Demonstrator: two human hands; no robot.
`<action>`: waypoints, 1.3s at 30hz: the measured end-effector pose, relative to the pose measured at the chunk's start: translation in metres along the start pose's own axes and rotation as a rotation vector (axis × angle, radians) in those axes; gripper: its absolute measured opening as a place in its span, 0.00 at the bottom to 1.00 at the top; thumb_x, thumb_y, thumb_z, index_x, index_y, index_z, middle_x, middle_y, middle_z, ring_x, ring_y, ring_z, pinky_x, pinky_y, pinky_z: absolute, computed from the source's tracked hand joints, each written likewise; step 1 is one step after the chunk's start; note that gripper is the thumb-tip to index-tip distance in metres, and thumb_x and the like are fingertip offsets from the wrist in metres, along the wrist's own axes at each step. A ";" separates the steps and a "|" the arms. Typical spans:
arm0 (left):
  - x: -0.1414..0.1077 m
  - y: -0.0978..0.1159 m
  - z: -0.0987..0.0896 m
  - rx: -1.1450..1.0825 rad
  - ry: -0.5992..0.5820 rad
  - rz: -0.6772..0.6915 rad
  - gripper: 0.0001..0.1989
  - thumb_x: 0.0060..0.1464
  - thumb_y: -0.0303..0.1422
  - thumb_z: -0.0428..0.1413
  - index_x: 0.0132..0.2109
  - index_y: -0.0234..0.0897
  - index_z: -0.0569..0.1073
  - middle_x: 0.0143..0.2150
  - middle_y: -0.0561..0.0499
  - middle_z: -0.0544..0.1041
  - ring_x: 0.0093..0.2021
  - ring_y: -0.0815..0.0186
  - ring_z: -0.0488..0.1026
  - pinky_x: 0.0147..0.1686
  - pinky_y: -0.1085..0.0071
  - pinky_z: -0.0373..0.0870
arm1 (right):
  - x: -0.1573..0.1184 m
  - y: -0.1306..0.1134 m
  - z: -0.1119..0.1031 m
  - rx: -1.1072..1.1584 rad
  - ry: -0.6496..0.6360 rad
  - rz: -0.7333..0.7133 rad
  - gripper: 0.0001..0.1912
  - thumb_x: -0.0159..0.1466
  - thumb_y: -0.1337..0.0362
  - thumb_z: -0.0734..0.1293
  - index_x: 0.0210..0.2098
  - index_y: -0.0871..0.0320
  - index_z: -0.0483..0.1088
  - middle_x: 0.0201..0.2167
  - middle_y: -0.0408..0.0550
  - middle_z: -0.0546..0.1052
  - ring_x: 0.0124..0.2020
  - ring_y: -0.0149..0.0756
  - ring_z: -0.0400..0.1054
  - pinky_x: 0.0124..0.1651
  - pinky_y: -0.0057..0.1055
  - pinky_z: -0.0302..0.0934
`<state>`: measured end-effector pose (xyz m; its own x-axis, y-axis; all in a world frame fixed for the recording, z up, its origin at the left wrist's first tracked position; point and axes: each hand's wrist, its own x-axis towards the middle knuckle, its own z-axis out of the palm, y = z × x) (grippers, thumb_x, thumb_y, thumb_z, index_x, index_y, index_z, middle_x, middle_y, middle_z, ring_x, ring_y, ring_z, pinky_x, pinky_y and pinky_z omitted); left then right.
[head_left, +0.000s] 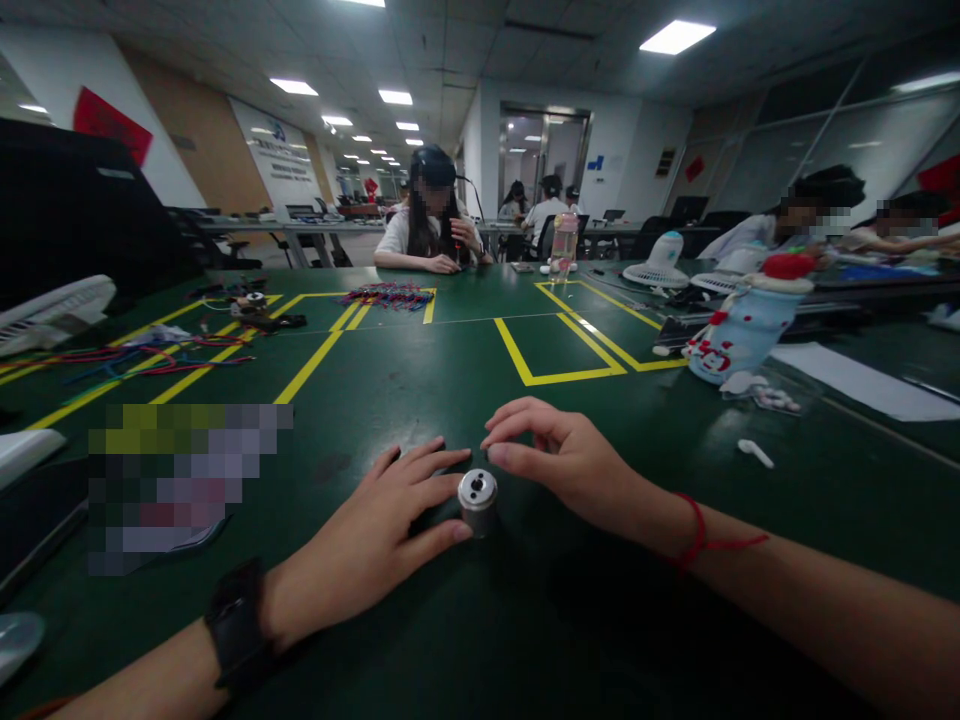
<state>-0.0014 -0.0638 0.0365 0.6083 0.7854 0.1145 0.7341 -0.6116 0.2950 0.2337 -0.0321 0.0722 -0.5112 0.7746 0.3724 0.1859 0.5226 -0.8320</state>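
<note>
A small silver metal cylinder [478,505] stands upright on the green table, with dark holes in its top face. My left hand [375,530] lies low over the table, its thumb and index finger against the cylinder's left side and its other fingers stretched out beyond it. Just above and to the right of the cylinder is my right hand [566,455], with thumb and fingertips brought together in a pinch. Whatever is between those fingertips is too small to make out.
Wires and small parts [255,310] lie at the left, beyond a blurred flat item [180,490]. A wire bundle [390,295] is farther back. At the right are a blue bottle [742,335], white paper [870,380] and a white earbud [755,453]. A person [431,220] sits opposite.
</note>
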 end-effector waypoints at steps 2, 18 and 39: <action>0.002 0.001 -0.001 -0.003 -0.008 -0.009 0.24 0.64 0.44 0.50 0.65 0.58 0.55 0.67 0.55 0.58 0.67 0.51 0.49 0.61 0.40 0.43 | -0.001 0.004 -0.011 -0.033 -0.033 0.006 0.07 0.61 0.60 0.68 0.36 0.56 0.75 0.42 0.47 0.73 0.46 0.34 0.67 0.52 0.35 0.60; 0.006 0.005 -0.004 -0.012 -0.041 -0.019 0.22 0.65 0.43 0.49 0.64 0.58 0.57 0.67 0.57 0.58 0.67 0.51 0.49 0.61 0.39 0.44 | -0.020 0.014 -0.029 -0.286 -0.229 0.016 0.11 0.59 0.59 0.69 0.41 0.52 0.76 0.46 0.48 0.73 0.48 0.38 0.65 0.51 0.39 0.57; 0.003 -0.001 -0.005 -0.030 -0.058 -0.020 0.20 0.65 0.43 0.48 0.62 0.59 0.58 0.68 0.58 0.56 0.68 0.53 0.46 0.61 0.39 0.42 | -0.011 0.026 -0.043 -0.279 -0.229 0.038 0.12 0.56 0.60 0.71 0.38 0.57 0.76 0.38 0.47 0.74 0.38 0.34 0.67 0.42 0.33 0.61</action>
<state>-0.0014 -0.0603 0.0409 0.6106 0.7901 0.0530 0.7377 -0.5919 0.3247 0.2805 -0.0119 0.0647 -0.6680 0.7124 0.2152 0.4146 0.5964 -0.6874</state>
